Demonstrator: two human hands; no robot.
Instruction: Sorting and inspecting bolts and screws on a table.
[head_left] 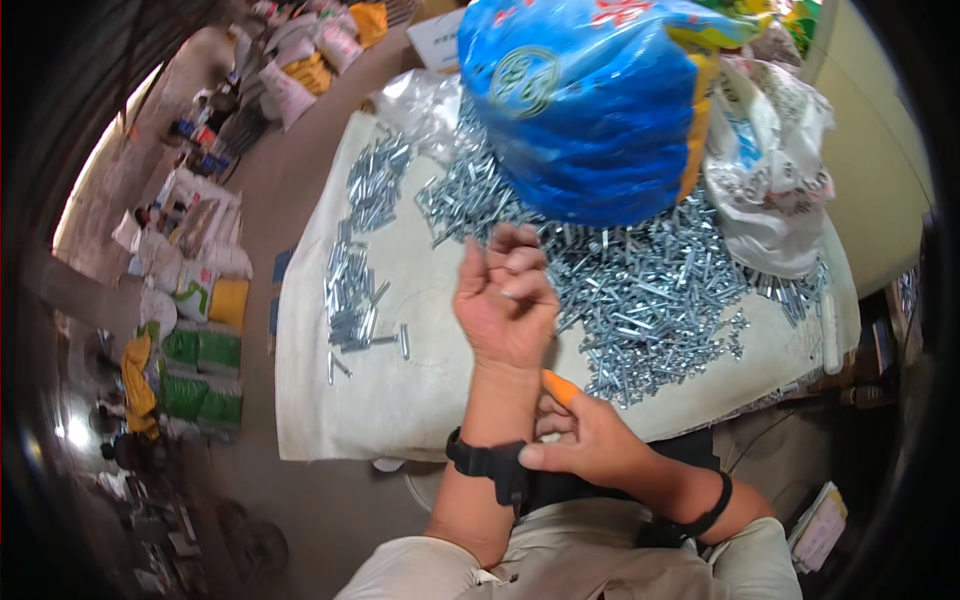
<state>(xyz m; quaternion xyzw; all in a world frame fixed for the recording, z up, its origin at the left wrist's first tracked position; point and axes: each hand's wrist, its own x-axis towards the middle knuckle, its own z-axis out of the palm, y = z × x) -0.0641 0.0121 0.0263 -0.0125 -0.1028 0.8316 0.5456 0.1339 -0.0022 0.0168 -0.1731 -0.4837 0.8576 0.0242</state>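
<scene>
My left hand (pixel 507 300) is raised palm up over the near part of the cloth-covered table, its fingers loosely curled with the thumb apart; I see nothing held in it. Around my left wrist sits a black wrist strap (pixel 490 460) with a small dark block on it. My right hand (pixel 590 435) grips this strap from the right, thumb pressed on its edge and fingers partly hidden behind. An orange cover (pixel 560 387) shows on the right index finger. Beyond my left hand lies a large heap of short shiny metal pins (pixel 640 290).
A big blue plastic sack (pixel 590 110) stands on the heap, with a white bag (pixel 770 170) at its right. Smaller groups of pins (pixel 350 290) lie on the left of the pale cloth (pixel 310 400). Several filled sacks (pixel 200 360) stand on the floor at left.
</scene>
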